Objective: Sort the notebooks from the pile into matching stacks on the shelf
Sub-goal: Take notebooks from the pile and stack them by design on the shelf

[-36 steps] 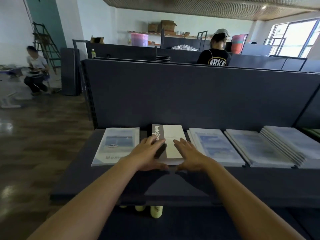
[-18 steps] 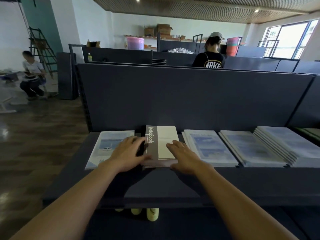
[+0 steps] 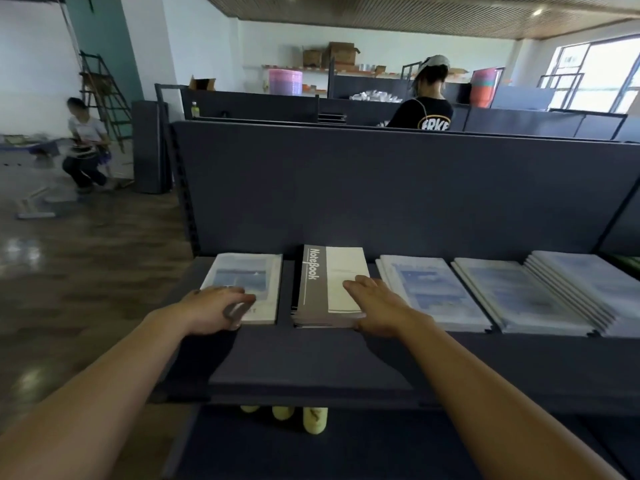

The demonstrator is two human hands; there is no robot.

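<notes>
Since half a second ago my left hand (image 3: 216, 311) has slid off the grey-and-cream "NoteBook" stack (image 3: 329, 289) onto the white notebook with a pale blue sea picture (image 3: 247, 285) at the lower left of centre, while my right hand (image 3: 377, 308) stays on the grey stack.

At the far left of the frame, a person in a white top (image 3: 85, 147) crouches on the glossy brown floor (image 3: 69, 271), near a dark metal ladder (image 3: 100, 95) against the wall.

My left hand now rests over the near left corner of the blue-picture notebook, fingers loosely bent across the cover; whether they actually pinch its edge, I cannot tell. That notebook lies flat on the dark grey shelf board (image 3: 311, 362), just beside the grey stack with a narrow gap between them.

My right hand lies flat and relaxed on the near right part of the grey stack, fingers straight, gripping nothing. Right of it, three overlapping stacks of blue-and-white notebooks (image 3: 512, 292) run along the shelf to the right edge of the frame.

Behind the shelf stands a dark grey back panel (image 3: 381, 188). Above it, in the upper right, a person in a black shirt and pale cap (image 3: 427, 105) faces away. Below the shelf edge, three pale yellow bottles (image 3: 313, 419) show.
</notes>
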